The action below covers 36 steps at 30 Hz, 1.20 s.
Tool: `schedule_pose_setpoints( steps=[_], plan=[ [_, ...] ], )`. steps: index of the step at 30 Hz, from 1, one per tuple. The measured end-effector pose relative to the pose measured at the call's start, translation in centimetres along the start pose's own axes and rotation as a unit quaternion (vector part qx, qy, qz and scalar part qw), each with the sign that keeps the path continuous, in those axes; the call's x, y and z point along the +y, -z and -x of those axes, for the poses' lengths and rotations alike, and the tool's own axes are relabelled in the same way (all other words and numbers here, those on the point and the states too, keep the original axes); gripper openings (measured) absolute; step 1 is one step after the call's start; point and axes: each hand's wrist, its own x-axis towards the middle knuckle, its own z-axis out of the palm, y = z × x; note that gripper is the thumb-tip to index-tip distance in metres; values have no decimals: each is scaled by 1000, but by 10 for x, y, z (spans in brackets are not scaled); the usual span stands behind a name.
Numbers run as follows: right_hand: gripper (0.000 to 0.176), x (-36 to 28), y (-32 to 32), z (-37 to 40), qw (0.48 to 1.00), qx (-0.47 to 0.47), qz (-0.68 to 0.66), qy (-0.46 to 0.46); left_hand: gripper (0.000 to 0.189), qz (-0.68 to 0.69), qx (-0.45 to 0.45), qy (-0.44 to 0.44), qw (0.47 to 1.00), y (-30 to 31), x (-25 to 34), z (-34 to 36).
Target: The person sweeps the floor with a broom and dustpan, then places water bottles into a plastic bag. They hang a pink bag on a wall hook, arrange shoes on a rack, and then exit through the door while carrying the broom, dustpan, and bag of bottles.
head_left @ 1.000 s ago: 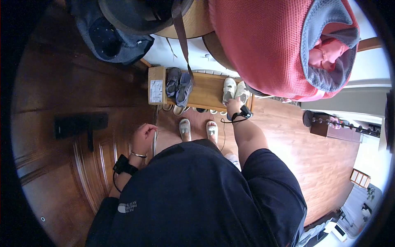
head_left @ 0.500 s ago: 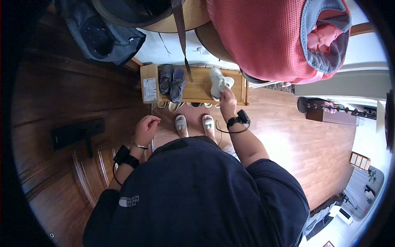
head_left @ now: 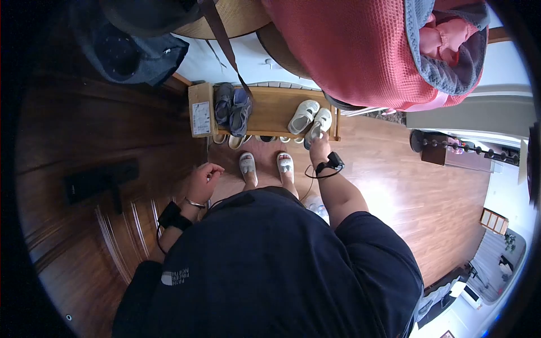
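Observation:
A pair of white shoes stands side by side at the right end of the wooden shoe bench. My right hand (head_left: 320,147) is at the heel of the right white shoe (head_left: 322,120), its fingers closed on the shoe's back edge. Just left of it, the other white shoe (head_left: 304,116) rests on the bench untouched. My left hand (head_left: 204,181) hangs low beside the dark door, fingers curled in and nothing visible in them.
The bench (head_left: 271,112) also carries dark grey-blue sneakers (head_left: 240,114) and a cardboard box (head_left: 201,110). More shoes (head_left: 235,141) show beneath it. Hats and a large pink bag (head_left: 349,50) hang above. A brown door (head_left: 67,141) stands at left.
The white shoe in my right hand has come down and right, now lying beside its mate. The hand moved slightly right with it. My left hand shifted a little downward.

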Motion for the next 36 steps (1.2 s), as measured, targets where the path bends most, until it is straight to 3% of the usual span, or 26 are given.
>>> schedule_pose_setpoints(
  steps=[3,5,6,8,9,12,14,16,19,20,22,24,26,28,30,32,34,36],
  plan=[
    [23,-15,-2,7,996,28,-67,51,12,-2,6,1,1000,-4,-7,5],
    [44,-44,35,12,997,43,-15,-62,12,-2,20,2,1000,-7,-9,9],
    [44,-49,34,4,997,42,-15,-58,12,-5,19,15,1000,-7,-7,12],
    [66,-58,26,-27,963,-97,-69,-241,12,-6,21,31,999,-6,-2,15],
    [74,-64,25,-37,963,-113,-52,-241,12,-4,17,37,999,-5,1,17],
    [68,-70,31,-61,964,-122,-35,-234,13,4,12,46,999,-12,-1,20],
    [49,-57,17,-74,968,-130,-33,-213,13,7,8,51,999,-18,-6,23],
    [41,-58,20,-77,979,-78,25,-186,14,14,11,35,999,-27,-4,19],
    [38,-39,29,-81,991,-50,-8,-126,13,26,9,65,997,-36,4,7],
    [38,-22,7,-89,995,20,43,-88,13,28,10,66,997,-37,2,2],
    [37,-28,31,-83,994,52,86,-35,13,-17,16,24,999,-45,-12,-10],
    [36,2,20,-113,990,-51,116,-61,13,-41,35,0,999,-62,-26,-25],
    [36,43,-2,-138,989,-38,126,-62,13,-81,59,-31,994,-81,-34,-52],
    [37,26,34,-127,990,-56,121,-54,18,-101,84,-34,991,-99,-47,-85],
    [40,33,24,-131,986,-78,128,-70,29,-148,133,-24,980,-108,-51,-119],
    [44,33,23,-119,990,132,21,54,43,-206,173,31,963,-114,-52,-148],
    [43,22,59,-76,989,106,46,96,51,-222,179,75,956,-125,-74,-177],
    [39,6,94,-43,991,-16,-130,6,58,-268,201,129,933,-142,-121,-219]
  ],
)
